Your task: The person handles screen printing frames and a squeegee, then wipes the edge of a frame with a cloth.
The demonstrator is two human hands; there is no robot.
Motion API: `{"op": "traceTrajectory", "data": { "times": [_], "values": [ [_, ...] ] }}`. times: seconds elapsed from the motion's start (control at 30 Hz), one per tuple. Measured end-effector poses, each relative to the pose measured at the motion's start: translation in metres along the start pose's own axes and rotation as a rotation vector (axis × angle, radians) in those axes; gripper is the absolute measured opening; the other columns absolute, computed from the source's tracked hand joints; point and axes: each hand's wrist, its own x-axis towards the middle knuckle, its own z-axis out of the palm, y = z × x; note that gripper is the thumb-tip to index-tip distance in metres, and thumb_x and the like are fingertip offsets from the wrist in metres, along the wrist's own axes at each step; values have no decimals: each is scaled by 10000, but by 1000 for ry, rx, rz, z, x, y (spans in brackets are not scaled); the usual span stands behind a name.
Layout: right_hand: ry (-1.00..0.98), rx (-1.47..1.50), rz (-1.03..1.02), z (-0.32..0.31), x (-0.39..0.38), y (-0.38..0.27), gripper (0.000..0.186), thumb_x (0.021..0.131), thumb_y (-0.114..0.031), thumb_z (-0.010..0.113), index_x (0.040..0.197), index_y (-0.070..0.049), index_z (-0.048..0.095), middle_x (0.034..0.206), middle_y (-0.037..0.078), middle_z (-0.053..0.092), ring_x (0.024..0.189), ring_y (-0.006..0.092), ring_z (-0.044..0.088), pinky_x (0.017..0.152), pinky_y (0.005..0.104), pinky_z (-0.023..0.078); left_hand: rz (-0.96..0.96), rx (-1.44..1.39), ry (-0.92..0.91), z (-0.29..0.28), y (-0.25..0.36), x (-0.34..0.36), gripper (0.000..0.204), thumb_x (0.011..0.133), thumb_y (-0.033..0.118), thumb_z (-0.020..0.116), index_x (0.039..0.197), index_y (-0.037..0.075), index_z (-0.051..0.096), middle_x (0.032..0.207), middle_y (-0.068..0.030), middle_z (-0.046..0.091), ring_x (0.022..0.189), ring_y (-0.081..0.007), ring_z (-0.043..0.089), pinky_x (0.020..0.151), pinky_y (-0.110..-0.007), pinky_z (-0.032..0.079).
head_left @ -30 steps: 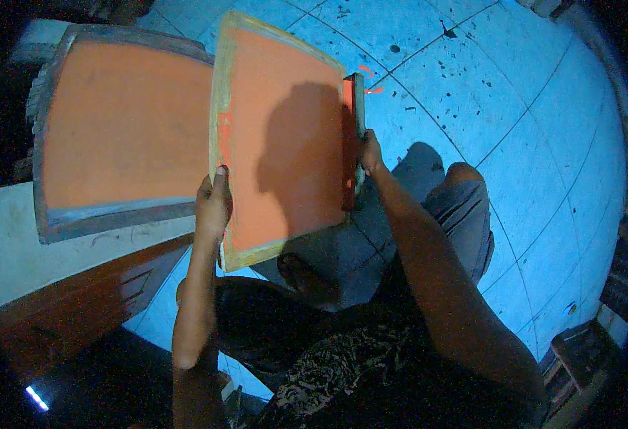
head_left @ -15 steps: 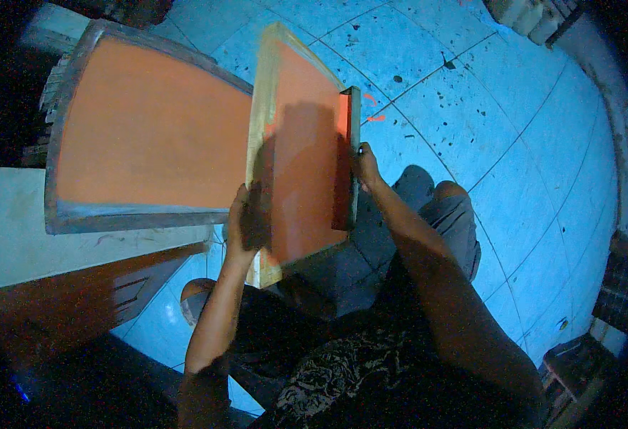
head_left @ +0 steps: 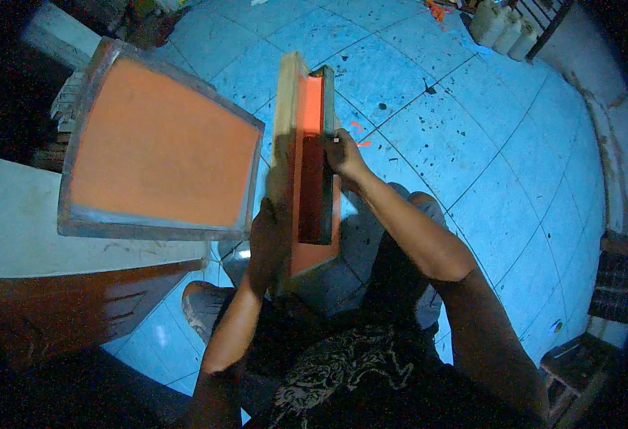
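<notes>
Head view: screen (head_left: 283, 143) turned nearer edge-on over the last second, bringing it close alongside the trough (head_left: 312, 171) (orange inside) — contact cannot be told. Left hand (head_left: 262, 236) clamped on the screen's side, right hand (head_left: 342, 154) on the trough, beyond the desk's (head_left: 28, 222) right edge — other screen (head_left: 164, 143) overhangs there.

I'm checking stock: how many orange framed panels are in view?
2: a pale-framed panel in the left hand, and a dark-framed panel to its left. Others may be hidden in shadow.
</notes>
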Motion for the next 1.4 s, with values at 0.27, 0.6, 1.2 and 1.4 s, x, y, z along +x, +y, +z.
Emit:
{"op": "traceTrajectory", "data": {
  "times": [0.27, 0.6, 1.2, 1.4],
  "values": [
    [-51, 204, 15, -1, -10, -43, 122, 874, -200, 532, 861, -80, 517, 756, 25, 527, 678, 122, 486, 573, 281, 378, -101, -75, -65, -17, 39, -8, 404, 923, 294, 362, 1019, -85, 461, 921, -339, 569, 874, -478, 567, 705, -507, 453],
    [129, 338, 152, -77, -3, -61, 285, 863, -287, 582, 1052, -81, 525, 942, 48, 595, 786, 166, 556, 670, 306, 435, -202, -481, 4, -12, -64, 34, 378, 946, 332, 381, 871, -19, 499, 704, -117, 542, 688, -223, 511, 639, -347, 419],
    [157, -268, 359, -81, -5, 221, 515, 870, -374, 537, 1190, 13, 422, 756, 137, 585, 446, 199, 494, 392, 320, 394, -139, -195, 72, -38, -72, 27, 381, 957, 343, 353, 756, 36, 457, 551, -7, 372, 497, -107, 345, 488, -291, 325],
    [185, -290, 214, -49, 1, 250, 316, 862, -269, 541, 1015, -5, 457, 780, 103, 565, 559, 171, 509, 475, 306, 409, -320, -462, -42, -40, -54, 18, 322, 954, 342, 371, 855, 60, 491, 563, 1, 414, 516, -99, 419, 488, -282, 371]
  ]
}}
